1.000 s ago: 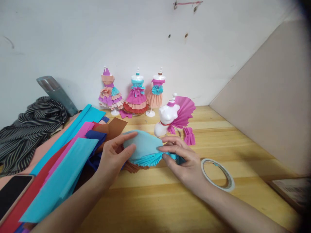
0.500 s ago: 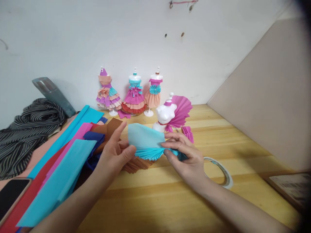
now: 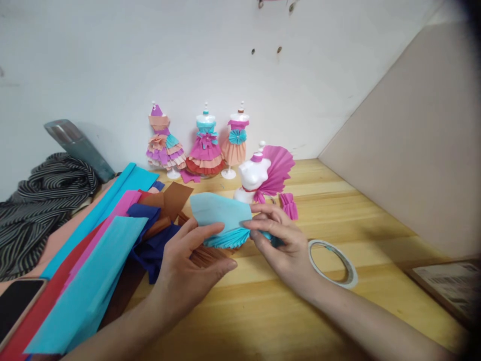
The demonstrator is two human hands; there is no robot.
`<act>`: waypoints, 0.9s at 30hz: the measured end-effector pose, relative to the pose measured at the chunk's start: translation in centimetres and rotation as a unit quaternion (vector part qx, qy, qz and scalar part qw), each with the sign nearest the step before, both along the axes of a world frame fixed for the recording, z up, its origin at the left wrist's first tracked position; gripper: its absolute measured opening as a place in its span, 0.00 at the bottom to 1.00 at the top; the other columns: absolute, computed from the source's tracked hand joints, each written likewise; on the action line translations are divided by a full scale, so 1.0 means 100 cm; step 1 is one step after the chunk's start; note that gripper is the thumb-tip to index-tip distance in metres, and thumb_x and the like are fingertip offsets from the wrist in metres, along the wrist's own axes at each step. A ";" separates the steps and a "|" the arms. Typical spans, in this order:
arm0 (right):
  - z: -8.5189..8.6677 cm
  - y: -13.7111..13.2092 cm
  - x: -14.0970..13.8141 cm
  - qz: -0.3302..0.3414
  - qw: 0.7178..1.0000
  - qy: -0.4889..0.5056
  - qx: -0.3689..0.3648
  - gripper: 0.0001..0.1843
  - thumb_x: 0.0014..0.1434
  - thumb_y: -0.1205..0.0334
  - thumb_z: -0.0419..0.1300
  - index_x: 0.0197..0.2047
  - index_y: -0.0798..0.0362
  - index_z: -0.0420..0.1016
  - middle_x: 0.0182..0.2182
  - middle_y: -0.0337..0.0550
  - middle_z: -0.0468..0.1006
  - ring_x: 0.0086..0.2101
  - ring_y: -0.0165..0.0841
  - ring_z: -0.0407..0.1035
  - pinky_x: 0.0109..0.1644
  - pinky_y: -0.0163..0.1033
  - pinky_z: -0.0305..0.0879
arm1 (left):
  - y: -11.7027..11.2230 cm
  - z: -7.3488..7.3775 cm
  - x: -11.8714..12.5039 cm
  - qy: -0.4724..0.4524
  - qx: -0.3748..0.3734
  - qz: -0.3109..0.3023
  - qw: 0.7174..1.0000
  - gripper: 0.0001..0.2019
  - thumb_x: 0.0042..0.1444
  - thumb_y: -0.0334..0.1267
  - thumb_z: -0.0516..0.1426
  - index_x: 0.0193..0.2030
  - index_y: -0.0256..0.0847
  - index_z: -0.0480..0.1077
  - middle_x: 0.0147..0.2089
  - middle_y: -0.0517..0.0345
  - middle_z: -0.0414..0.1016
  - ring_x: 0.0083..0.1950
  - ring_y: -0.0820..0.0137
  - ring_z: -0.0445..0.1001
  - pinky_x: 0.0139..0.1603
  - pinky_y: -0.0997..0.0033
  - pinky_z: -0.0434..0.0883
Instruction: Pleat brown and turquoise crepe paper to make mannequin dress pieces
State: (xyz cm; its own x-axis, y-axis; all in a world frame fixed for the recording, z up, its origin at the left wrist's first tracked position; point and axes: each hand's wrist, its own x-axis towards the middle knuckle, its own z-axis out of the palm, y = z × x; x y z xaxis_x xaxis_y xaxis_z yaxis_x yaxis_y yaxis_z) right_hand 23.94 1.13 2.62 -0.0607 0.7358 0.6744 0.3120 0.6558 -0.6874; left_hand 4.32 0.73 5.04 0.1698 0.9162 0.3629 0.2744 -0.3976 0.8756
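My right hand (image 3: 280, 245) pinches the gathered end of a light blue pleated paper piece (image 3: 220, 215), which fans out to the left above the wooden table (image 3: 285, 321). My left hand (image 3: 191, 273) sits just below and left of the paper, fingers stretched and apart, fingertips near its pleated edge and over a brown pleated paper (image 3: 205, 255). Behind the blue paper stands a white mannequin bust (image 3: 252, 176) with a pink paper fan (image 3: 277, 170) attached.
Three dressed mini mannequins (image 3: 206, 145) stand by the wall. Sheets of coloured crepe paper (image 3: 97, 250) lie at left, with a phone (image 3: 17, 303) and striped cloth (image 3: 41, 205). A tape roll (image 3: 332, 255) lies right of my right hand. A grey board (image 3: 413, 150) closes the right side.
My left hand has let go of the blue paper and dropped lower with fingers spread. My right hand keeps its pinch, and the paper has shifted slightly left.
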 end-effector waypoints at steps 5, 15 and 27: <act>0.001 0.000 0.000 0.000 1.000 -0.008 0.006 0.19 0.57 0.78 0.56 0.42 0.46 0.79 0.46 0.46 0.70 0.34 0.29 0.72 0.37 0.40 0.72 | 0.000 -0.004 0.005 -0.005 -0.024 0.013 1.000 0.13 0.42 0.32 0.67 0.38 0.42 0.79 0.36 0.56 0.75 0.36 0.70 0.76 0.34 0.76 0.75; 0.000 0.001 0.000 -0.021 0.998 -0.057 0.012 0.17 0.59 0.75 0.54 0.45 0.49 0.77 0.49 0.51 0.69 0.35 0.32 0.71 0.36 0.42 0.74 | 0.007 -0.006 0.001 0.040 -0.028 0.028 0.998 0.08 0.48 0.34 0.62 0.36 0.42 0.80 0.35 0.54 0.74 0.34 0.69 0.75 0.27 0.76 0.73; 0.001 -0.003 -0.002 -0.050 0.989 -0.111 0.080 0.15 0.57 0.78 0.54 0.42 0.52 0.74 0.47 0.54 0.70 0.36 0.34 0.71 0.38 0.44 0.74 | 0.002 -0.001 -0.002 0.063 -0.069 -0.026 0.995 0.17 0.42 0.35 0.67 0.42 0.43 0.75 0.43 0.55 0.68 0.38 0.67 0.75 0.35 0.71 0.77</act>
State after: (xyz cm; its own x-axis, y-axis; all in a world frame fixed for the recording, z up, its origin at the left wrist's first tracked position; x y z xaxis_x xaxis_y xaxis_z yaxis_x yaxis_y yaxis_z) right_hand 23.77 0.79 2.76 -0.1534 0.6299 0.7614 0.5119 0.7097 -0.4839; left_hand 4.11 0.95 4.94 0.2551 0.9445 0.2069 0.3671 -0.2926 0.8830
